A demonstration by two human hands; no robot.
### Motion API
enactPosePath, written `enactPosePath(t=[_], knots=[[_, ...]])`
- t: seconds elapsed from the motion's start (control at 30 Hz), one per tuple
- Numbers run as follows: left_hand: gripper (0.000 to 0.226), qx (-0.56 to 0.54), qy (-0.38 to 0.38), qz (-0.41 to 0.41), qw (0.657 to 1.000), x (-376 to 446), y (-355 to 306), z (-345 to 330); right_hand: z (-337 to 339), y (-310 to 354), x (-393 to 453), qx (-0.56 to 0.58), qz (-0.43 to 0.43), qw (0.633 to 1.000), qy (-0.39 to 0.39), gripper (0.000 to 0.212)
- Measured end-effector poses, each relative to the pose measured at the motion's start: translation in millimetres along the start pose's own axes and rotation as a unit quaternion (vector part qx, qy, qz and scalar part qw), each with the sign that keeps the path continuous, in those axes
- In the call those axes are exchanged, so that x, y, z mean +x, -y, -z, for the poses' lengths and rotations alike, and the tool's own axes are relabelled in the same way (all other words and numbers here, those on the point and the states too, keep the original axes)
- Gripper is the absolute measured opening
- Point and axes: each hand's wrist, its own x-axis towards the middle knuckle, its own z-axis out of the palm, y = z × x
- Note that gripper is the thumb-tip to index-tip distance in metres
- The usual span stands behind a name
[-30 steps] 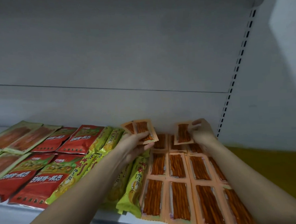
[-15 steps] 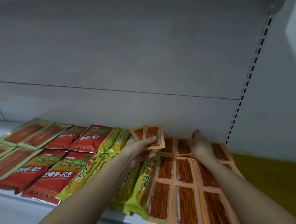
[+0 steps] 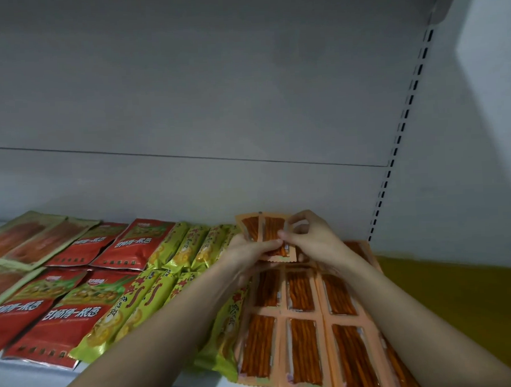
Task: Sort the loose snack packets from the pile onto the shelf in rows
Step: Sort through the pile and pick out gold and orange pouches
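My left hand (image 3: 251, 252) holds a small stack of orange snack packets (image 3: 263, 230) with brown sticks showing through their windows, raised above the back of the shelf. My right hand (image 3: 313, 237) has come over to the same stack and pinches its right edge with thumb and forefinger. Below both hands lie rows of the same orange packets (image 3: 303, 347), flat on the white shelf (image 3: 27, 382), running from the back wall to the front edge.
Left of the orange rows lie green-yellow packets (image 3: 153, 299), then red packets (image 3: 68, 315), then olive-edged packets (image 3: 28, 237) at far left. A slotted upright (image 3: 399, 138) stands at the right. A yellow surface (image 3: 461, 295) lies beyond the shelf's right end.
My right hand put a single orange packet down at the back of the rows, then moved left to the stack in my left hand. The camera tilted upward.
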Motion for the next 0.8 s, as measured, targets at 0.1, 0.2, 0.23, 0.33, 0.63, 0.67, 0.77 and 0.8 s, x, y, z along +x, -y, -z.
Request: enactPosePath(t=[0.1,0.2,0.23,0.33,0.63,0.67,0.77,0.8], knots=[[0.021,-0.036,0.022,0.011,0.999,1.3,0.8,-11.8,12.4,-6.9,-2.3,-0.009,-0.008,1.0,-0.029,0.031],[0.021,-0.056,0.003,0.031,0.998,6.9,-1.1,-18.1,34.0,-18.8,2.5,0.027,-0.026,0.995,-0.096,0.027],[0.025,-0.055,-0.004,0.032,0.998,8.4,-2.0,-18.9,42.9,-23.3,5.2,0.045,-0.043,0.99,-0.127,0.027],[0.032,-0.043,-0.021,0.029,0.998,9.2,-4.7,-18.5,67.0,-42.7,13.7,0.041,-0.096,0.977,-0.186,0.025],[0.021,-0.042,-0.02,0.012,0.999,8.5,-6.1,-15.6,58.5,-86.4,32.2,-0.054,-0.157,0.974,-0.155,0.023],[0.021,-0.042,-0.022,0.014,0.999,8.8,-6.3,-15.5,56.5,-87.7,32.5,-0.079,-0.158,0.974,-0.145,0.025],[0.032,-0.043,-0.03,0.018,0.998,8.6,-6.8,-15.0,51.9,-88.7,30.5,-0.219,-0.148,0.958,-0.115,0.032],[0.034,-0.044,-0.031,0.021,0.998,8.9,-6.4,-15.5,50.3,-88.3,29.3,-0.271,-0.133,0.947,-0.114,0.033]])
